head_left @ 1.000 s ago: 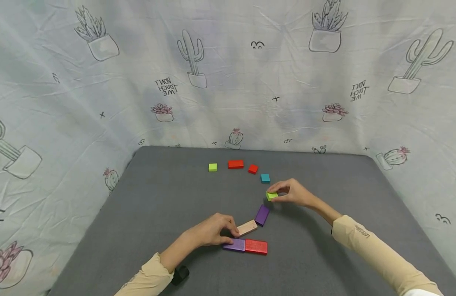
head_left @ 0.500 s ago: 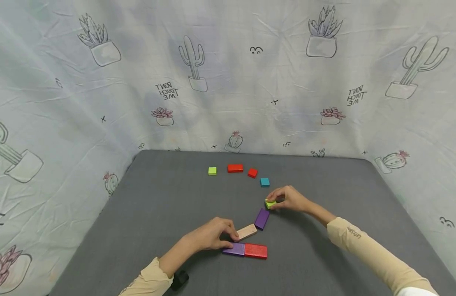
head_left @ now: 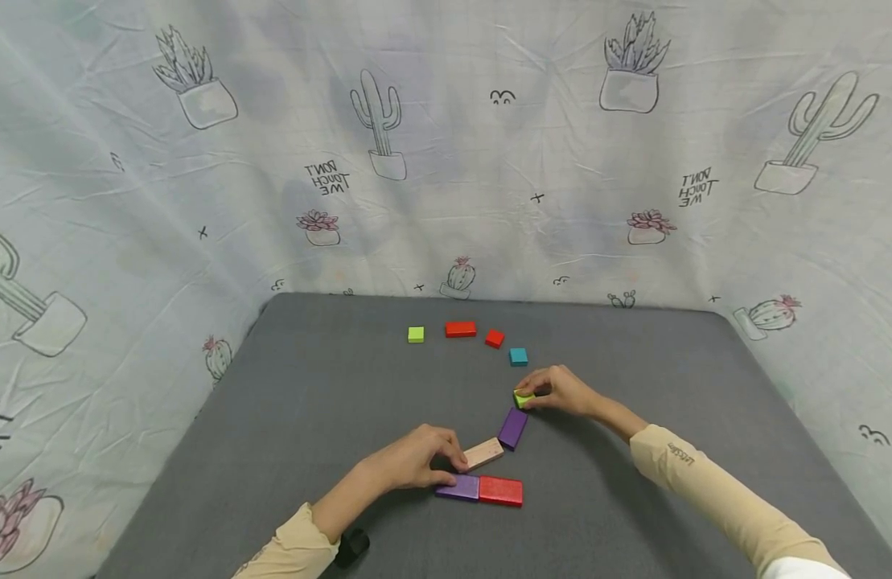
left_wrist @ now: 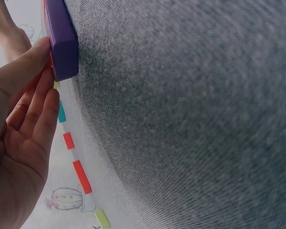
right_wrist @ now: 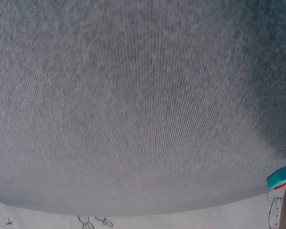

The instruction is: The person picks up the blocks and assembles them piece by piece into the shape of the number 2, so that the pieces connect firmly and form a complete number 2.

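My right hand pinches a small lime-green block between thumb and fingers, right at the far end of a dark purple block. Only an edge of that hand enters the right wrist view. My left hand rests at the near blocks: its thumb touches a lighter purple block, and its fingertips are at the left end of a plain wooden block. In the left wrist view the thumb lies against the purple block, with the other fingers extended. A red block abuts the purple one.
Beyond the right hand lie a teal block, a small red block, a longer red block and another lime-green block. A black object sits by the left wrist. Cactus-printed cloth stands behind the grey table.
My right hand has brought the lime-green block nearer and slightly left, up to the dark purple block's far end. My left hand stays in place. The head view has tilted slightly.
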`<act>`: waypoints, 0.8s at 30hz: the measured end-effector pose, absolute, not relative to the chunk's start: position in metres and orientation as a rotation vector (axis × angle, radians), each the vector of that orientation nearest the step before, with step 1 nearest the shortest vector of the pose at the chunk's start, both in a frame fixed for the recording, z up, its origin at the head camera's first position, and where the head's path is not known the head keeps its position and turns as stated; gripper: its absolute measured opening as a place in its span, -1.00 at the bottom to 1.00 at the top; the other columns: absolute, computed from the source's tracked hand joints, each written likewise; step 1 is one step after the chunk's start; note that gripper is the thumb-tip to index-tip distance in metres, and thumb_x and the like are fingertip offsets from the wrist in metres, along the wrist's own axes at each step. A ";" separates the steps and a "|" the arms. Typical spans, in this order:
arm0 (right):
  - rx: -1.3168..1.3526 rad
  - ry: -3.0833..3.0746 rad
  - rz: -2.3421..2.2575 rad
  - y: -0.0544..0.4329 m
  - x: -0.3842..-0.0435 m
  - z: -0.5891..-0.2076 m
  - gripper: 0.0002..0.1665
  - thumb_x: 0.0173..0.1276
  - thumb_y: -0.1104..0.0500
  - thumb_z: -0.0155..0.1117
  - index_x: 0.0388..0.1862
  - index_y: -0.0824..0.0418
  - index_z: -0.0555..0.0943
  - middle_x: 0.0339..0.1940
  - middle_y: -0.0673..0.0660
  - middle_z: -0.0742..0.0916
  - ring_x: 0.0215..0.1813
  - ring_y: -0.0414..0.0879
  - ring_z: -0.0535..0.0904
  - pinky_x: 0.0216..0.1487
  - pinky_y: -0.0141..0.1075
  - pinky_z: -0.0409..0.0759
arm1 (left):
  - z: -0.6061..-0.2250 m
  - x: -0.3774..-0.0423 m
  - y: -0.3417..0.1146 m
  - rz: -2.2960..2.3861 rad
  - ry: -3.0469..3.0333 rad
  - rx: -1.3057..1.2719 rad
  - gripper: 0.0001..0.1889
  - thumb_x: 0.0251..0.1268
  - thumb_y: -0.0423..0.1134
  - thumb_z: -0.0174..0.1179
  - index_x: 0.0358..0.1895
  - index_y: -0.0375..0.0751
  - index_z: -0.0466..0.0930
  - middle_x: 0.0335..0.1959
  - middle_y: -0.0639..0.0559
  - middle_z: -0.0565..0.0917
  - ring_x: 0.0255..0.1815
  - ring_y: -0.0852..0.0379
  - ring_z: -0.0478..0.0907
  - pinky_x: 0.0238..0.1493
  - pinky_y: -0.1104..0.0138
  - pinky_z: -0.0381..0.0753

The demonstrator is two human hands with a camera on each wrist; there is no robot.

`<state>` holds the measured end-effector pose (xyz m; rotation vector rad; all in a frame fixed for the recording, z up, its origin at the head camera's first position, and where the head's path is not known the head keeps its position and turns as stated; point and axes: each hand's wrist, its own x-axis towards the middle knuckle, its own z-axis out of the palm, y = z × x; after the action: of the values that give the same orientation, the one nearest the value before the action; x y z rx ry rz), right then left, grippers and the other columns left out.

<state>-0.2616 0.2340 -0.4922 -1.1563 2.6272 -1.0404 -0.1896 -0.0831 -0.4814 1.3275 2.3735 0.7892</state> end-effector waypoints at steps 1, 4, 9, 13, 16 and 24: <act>-1.173 2.621 -1.033 0.234 -0.262 -0.492 -0.75 0.15 0.27 0.43 -0.16 0.28 0.74 -0.13 0.13 0.75 -0.05 -0.01 0.65 -0.12 -0.26 0.63 | -0.481 -0.189 -0.083 0.788 2.373 1.330 -0.79 0.08 -0.31 0.42 -0.16 -0.12 0.76 -0.22 0.26 0.62 -0.10 0.41 0.52 0.00 0.48 0.50; -1.235 2.615 -0.988 0.235 -0.262 -0.491 -0.74 0.14 0.33 0.42 -0.14 0.31 0.73 -0.12 0.15 0.74 -0.05 0.00 0.65 -0.12 -0.26 0.63 | -0.480 -0.189 -0.083 0.788 2.370 1.335 -0.79 0.08 -0.31 0.42 -0.16 -0.13 0.76 -0.22 0.26 0.62 -0.10 0.41 0.52 0.00 0.48 0.49; -1.290 2.619 -0.943 0.235 -0.260 -0.488 -0.67 0.11 0.40 0.37 -0.08 0.31 0.71 -0.09 0.14 0.71 -0.03 -0.01 0.62 -0.08 -0.20 0.61 | -0.479 -0.189 -0.084 0.799 2.375 1.340 -0.79 0.07 -0.31 0.42 -0.17 -0.14 0.76 -0.23 0.24 0.63 -0.11 0.41 0.53 0.00 0.49 0.50; -1.270 2.573 -0.994 0.234 -0.259 -0.488 -0.69 0.15 0.40 0.38 -0.07 0.34 0.70 -0.11 0.16 0.68 -0.04 0.00 0.62 -0.04 -0.22 0.62 | -0.479 -0.190 -0.084 0.792 2.376 1.334 -0.79 0.08 -0.30 0.42 -0.16 -0.13 0.76 -0.22 0.24 0.63 -0.11 0.41 0.52 0.00 0.48 0.50; -1.282 2.556 -1.017 0.234 -0.259 -0.490 -0.69 0.15 0.39 0.40 -0.08 0.36 0.69 -0.11 0.18 0.70 -0.04 0.02 0.64 -0.05 -0.25 0.62 | -0.479 -0.189 -0.083 0.786 2.374 1.323 -0.79 0.09 -0.30 0.41 -0.16 -0.13 0.76 -0.23 0.25 0.62 -0.11 0.42 0.52 0.00 0.48 0.50; -1.251 2.554 -1.038 0.230 -0.259 -0.492 -0.63 0.11 0.39 0.43 -0.05 0.38 0.67 -0.08 0.23 0.72 -0.03 0.04 0.66 -0.05 -0.30 0.61 | -0.477 -0.188 -0.082 0.783 2.380 1.306 -0.79 0.08 -0.30 0.41 -0.17 -0.13 0.76 -0.23 0.25 0.62 -0.11 0.41 0.52 0.01 0.47 0.50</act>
<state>-0.2588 0.2300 -0.4917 -1.2514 2.5535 -1.0384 -0.1881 -0.0821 -0.4774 1.3059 2.3803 0.7833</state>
